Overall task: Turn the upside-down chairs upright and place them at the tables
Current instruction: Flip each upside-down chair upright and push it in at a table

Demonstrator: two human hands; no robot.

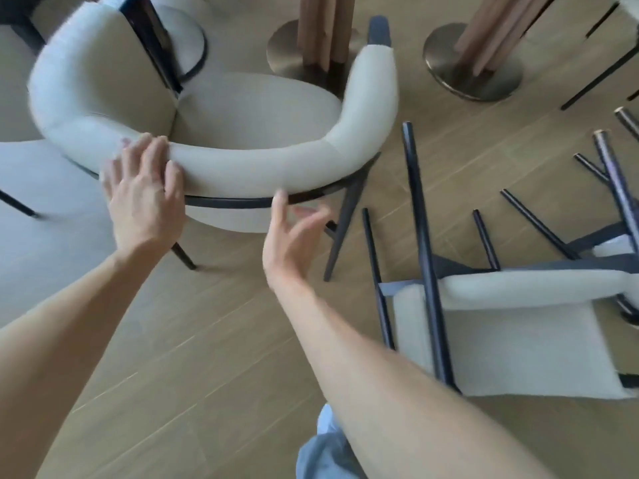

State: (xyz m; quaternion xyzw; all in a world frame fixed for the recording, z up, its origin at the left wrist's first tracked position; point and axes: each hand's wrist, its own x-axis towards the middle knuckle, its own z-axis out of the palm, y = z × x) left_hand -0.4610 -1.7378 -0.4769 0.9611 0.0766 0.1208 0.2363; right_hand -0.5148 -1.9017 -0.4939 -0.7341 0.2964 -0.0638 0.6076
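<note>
The step in hand looked like setting an upright chair (242, 157) at the table post (325, 32). The left hand (143, 188) lay spread on its padded back; the right hand (294, 229) hovered open just below the rim, gripping nothing. Next (likely) came the overturned chair (501, 326) on the floor (207, 340) to the right, cream-cushioned, dark legs up.

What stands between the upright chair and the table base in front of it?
Nothing visible. The upright chair faces the table base, with only bare floor around it. The upside-down chair lies off to the right. The left hand rests on the backrest.
</note>
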